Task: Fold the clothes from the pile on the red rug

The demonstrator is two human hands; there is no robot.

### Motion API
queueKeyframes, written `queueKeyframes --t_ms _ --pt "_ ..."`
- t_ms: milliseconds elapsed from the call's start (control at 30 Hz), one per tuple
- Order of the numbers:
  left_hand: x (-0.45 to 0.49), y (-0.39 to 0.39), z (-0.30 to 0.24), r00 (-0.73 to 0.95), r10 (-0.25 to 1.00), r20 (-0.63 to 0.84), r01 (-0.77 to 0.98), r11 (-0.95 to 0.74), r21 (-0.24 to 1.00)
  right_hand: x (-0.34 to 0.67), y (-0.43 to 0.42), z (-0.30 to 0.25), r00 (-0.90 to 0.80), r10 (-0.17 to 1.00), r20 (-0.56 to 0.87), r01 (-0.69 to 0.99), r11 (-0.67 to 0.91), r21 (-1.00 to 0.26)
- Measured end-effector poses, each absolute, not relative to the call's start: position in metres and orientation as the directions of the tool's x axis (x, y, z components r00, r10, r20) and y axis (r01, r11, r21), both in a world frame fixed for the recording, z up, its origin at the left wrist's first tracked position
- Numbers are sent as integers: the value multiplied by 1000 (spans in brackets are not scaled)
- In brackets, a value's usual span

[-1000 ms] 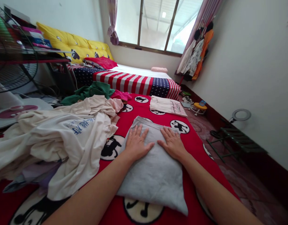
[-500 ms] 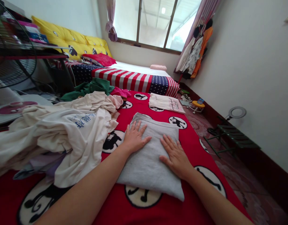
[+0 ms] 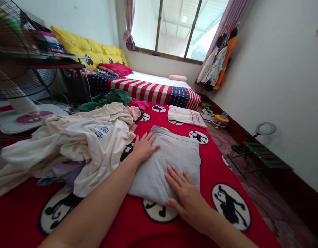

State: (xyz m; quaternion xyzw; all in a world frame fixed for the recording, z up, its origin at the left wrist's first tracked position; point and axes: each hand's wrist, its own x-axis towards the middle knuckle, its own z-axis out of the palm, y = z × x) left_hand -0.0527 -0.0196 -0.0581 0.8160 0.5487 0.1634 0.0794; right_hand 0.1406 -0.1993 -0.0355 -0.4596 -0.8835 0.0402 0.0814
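A grey folded shirt lies flat on a red blanket patterned with black figures in white circles. On the shirt's left edge rests my left hand, its fingers spread and holding nothing. My right hand lies flat over the near right part of the shirt, fingers stretched out, covering its near right corner. Left of the shirt is a loose heap of clothes, topped by a cream shirt with blue lettering. Farther off lies another folded light shirt with pink print.
A fan stands at the left beside a cluttered table. Behind, a bed with a stars-and-stripes cover sits under the window. To the right are a green folding stool, a ring light and a small yellow stool.
My right hand has slid toward me and a little left, down to the shirt's near part. My left hand has shifted to the shirt's left edge. The view has turned slightly left.
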Motion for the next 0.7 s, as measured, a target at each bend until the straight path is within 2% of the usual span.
queueKeyframes --t_ms 67,133,233,333,400,433,500,600,700 --pt "-59 -14 -60 212 943 256 889 -295 350 133 -205 -31 -552 825 120 802 565 -194" --pt "-66 -8 -62 138 931 338 843 -289 453 123 -209 -32 -547 821 161 801 570 -184" --pt "-74 0 -63 53 908 416 725 -321 609 109 -208 -48 -543 793 275 820 572 -28" --pt "-78 5 -62 -32 898 439 669 -307 677 106 -202 -67 -607 695 385 783 608 135" --pt "-79 6 -60 -79 890 450 629 -306 715 110 -195 -67 -652 644 400 735 667 126" --pt "-79 6 -60 -97 886 453 606 -308 733 113 -191 -61 -657 644 392 717 695 60" --pt "-78 7 -60 -129 881 455 561 -313 766 120 -179 -39 -594 729 341 716 672 -189" --pt "-78 10 -60 -175 876 450 498 -316 808 131 -153 10 -321 919 227 697 392 -601" --pt "-79 14 -61 -215 870 444 446 -317 837 139 -116 61 -108 968 225 535 247 -808"
